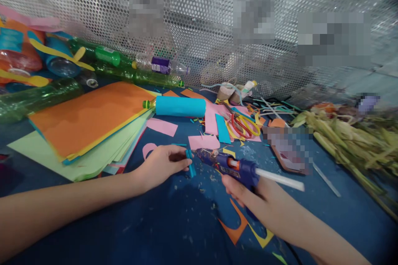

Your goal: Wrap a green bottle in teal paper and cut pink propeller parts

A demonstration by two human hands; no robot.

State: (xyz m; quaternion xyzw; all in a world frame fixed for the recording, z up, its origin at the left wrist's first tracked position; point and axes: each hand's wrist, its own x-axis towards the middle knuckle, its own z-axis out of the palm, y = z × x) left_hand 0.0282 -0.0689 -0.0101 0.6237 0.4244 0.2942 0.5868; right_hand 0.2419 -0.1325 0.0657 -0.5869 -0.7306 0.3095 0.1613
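My left hand (163, 165) pinches small blue strips (190, 163), perhaps cut straws or rolled paper, between thumb and fingers. In my right hand (251, 196) is a dark blue glue gun (234, 167), with a white glue stick (280, 179) jutting from its back. The gun's nozzle points left, close to the blue strips; whether they touch I cannot tell. Just beyond my hands lie pink paper pieces (203, 141). Farther back, a bottle wrapped in blue paper (180, 106) rests on its side, its green cap to the left.
Orange and green paper sheets (93, 116) are stacked at left, with green plastic bottles (133, 75) behind. Scissors (245, 126) with red and yellow handles lie among scraps. A phone-like object (287, 151) and dried husks (338, 136) lie right. Orange cut-outs (234, 227) are near the front.
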